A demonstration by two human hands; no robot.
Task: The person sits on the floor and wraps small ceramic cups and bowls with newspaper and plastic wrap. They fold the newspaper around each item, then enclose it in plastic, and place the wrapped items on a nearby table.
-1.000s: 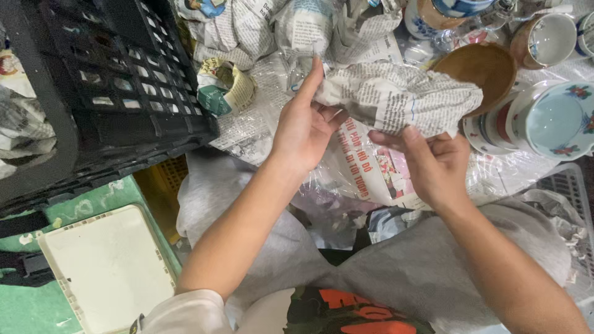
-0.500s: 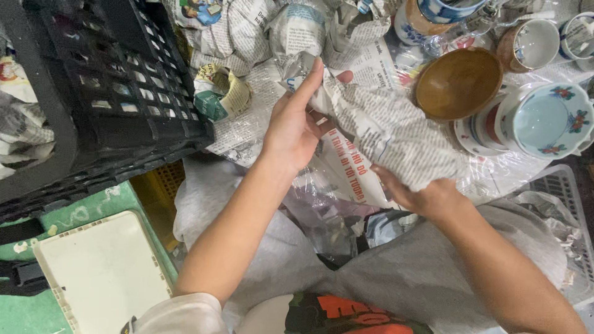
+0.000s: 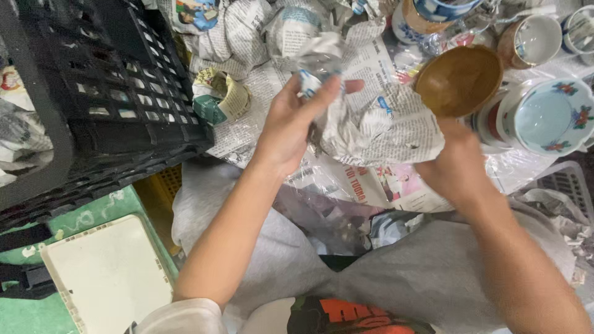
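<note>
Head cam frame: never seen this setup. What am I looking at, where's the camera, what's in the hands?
There is no machine here: a person works with two bare hands, and the one camera sits on their head, looking down past their arms and lap. The left hand has a grip on a crumpled sheet of newspaper. The right hand holds a brown wooden bowl by its near edge, tilted so that its inside shows. More balled newspaper covers the surface beyond. To the right stand a pale blue bowl with painted flowers and some cups. A black plastic crate stands at the left, and a white tray lies below it.
</note>
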